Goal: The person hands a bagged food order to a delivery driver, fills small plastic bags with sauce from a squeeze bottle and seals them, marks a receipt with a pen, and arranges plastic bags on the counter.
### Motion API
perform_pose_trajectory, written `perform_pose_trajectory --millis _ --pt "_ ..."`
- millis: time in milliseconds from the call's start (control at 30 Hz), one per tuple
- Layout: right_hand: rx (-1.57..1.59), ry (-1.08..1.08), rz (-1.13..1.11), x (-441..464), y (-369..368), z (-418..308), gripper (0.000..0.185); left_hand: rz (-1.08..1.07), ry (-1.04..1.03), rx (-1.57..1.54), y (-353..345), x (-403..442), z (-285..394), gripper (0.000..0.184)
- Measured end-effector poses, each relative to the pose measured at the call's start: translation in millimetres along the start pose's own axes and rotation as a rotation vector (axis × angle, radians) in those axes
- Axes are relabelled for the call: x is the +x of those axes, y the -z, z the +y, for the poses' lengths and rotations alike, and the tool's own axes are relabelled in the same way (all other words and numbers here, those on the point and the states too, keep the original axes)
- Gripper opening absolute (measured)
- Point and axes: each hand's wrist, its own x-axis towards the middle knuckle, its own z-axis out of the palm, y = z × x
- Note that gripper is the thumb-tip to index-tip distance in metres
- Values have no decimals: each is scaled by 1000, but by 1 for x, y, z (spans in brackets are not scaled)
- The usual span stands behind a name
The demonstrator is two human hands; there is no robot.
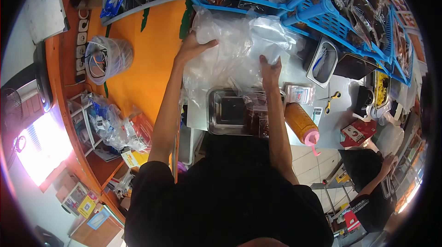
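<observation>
Clear plastic bags (225, 49) lie in a loose heap on the metal table, below the blue baskets. My left hand (195, 49) is at the heap's left side, thumb stretched away from the other fingers, which are partly hidden by plastic. At the right side of the heap, my right hand (270, 69) touches the plastic with its thumb raised; its grip is hard to make out. A metal tray (212, 114) sits between my forearms, with dark packets (255, 116) at its right end.
To the right are an orange bottle (299, 120) with a pink cap, scissors (332, 102), and a metal container (321, 63). Blue baskets (294, 5) border the back. A clear bucket (108, 58) stands left. A co-worker's arm (377, 178) shows at lower right.
</observation>
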Motion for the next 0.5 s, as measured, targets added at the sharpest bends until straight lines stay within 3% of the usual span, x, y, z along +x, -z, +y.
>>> perform_pose_trajectory --millis 167,233,333,433,500 --pt "118 -150 -202 10 -20 -6 34 -54 107 -211 -8 10 -19 82" --pt "225 -187 -257 24 -40 6 32 -133 337 -436 -10 5 -19 82" --pt "304 -81 -390 42 -55 -3 35 -32 312 -436 -6 -2 8 80" --pt "179 -276 -397 38 -64 -55 31 -33 166 -475 -7 14 -14 86" --pt "133 -353 -466 33 -65 -74 31 -9 278 -396 1 12 -9 88"
